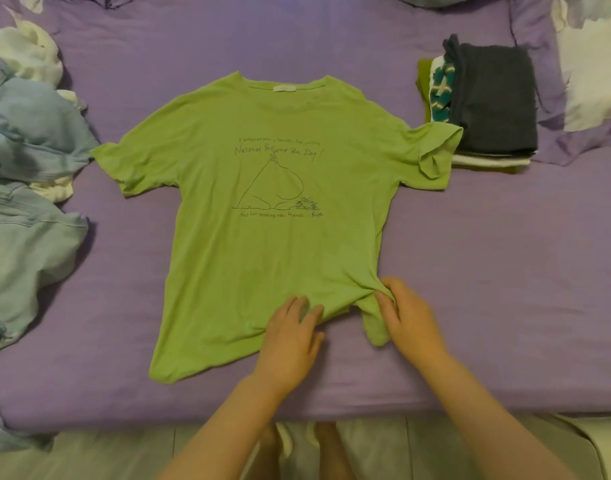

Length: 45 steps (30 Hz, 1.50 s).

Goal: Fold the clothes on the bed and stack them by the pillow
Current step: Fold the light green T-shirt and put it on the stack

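A light green T-shirt [262, 188] with a dark line drawing lies spread face up in the middle of the purple bed [487, 271]. Its right sleeve is curled over and its hem is bunched at the lower right. My left hand [290, 337] lies flat on the hem near the middle, fingers straight. My right hand [408, 317] pinches the bunched lower right corner of the shirt. A stack of folded clothes [487, 102], a dark grey piece on top, sits at the upper right next to the pillow [591, 71].
A heap of unfolded clothes [23, 161], mostly light blue denim with some white pieces, covers the left side of the bed. The bed's near edge runs across the bottom, with the floor and my legs below it.
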Tool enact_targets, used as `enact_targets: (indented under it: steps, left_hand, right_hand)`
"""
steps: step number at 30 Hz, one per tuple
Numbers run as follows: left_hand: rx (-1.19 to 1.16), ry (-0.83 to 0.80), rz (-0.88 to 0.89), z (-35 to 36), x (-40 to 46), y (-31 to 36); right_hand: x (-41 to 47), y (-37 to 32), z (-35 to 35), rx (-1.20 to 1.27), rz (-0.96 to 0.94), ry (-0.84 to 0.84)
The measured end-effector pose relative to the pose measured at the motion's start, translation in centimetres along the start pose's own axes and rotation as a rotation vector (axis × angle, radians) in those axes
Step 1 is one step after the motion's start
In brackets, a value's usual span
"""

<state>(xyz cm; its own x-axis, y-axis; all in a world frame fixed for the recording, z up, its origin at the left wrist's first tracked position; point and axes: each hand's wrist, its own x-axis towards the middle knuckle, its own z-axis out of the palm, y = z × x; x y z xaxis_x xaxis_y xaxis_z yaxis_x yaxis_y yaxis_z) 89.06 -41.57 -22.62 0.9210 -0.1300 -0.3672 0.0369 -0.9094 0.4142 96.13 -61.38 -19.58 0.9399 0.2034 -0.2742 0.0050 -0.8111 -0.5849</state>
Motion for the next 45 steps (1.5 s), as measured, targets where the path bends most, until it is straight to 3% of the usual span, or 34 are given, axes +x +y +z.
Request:
enact_targets:
  steps: [4,8,12,15,22,26,30,34,37,39,41,45]
  left_hand:
    - [-0.119,0.132,0.124,-0.4,0.8,3.0]
    - [0.058,-0.038,0.166,0.9,2.6,4.4]
    - [0.147,-0.141,0.232,2.8,3.8,5.0]
    - [0.103,-0.078,0.309,3.2,3.5,6.0]
    - [-0.146,0.044,0.399,3.2,0.8,9.7]
    - [-0.25,0.185,0.343,1.8,-0.3,11.9]
    - [-0.369,0.292,0.292,-0.3,0.3,12.4]
    - [-0.564,0.172,0.126,-2.9,0.9,12.3]
    - [-0.741,0.06,0.041,-5.2,1.2,12.0]
    - [-0.894,0.004,0.002,-6.7,1.5,11.7]
    - [-1.009,-0.048,-0.042,-7.7,1.8,11.5]
    - [-1.003,-0.112,-0.014,-8.7,2.4,11.2]
  right_hand:
    - [-2.7,0.9,-0.2,0.334,0.269,0.206]
    - [-3.3,5.0,0.7,0.378,0.532,0.244]
    - [-4.0,6.7,2.2,0.18,0.528,0.111]
    - [-4.8,6.9,3.1,0.024,0.513,0.012]
    - [-6.9,5.3,0.7,0.674,0.429,0.26]
    - [-7.0,3.5,-1.4,0.988,0.477,0.343]
    - [-6.4,2.2,-3.3,1.202,0.551,0.245]
    - [-6.0,1.5,-5.1,1.23,0.54,0.067]
    - [-6.1,1.0,-6.9,1.435,0.397,0.022]
    - [-6.4,0.8,-8.3,1.373,0.21,-0.042]
    - [-6.3,0.3,-9.1,1.115,0.066,-0.113]
    - [-4.1,-1.1,-9.7,0.771,0.062,0.092]
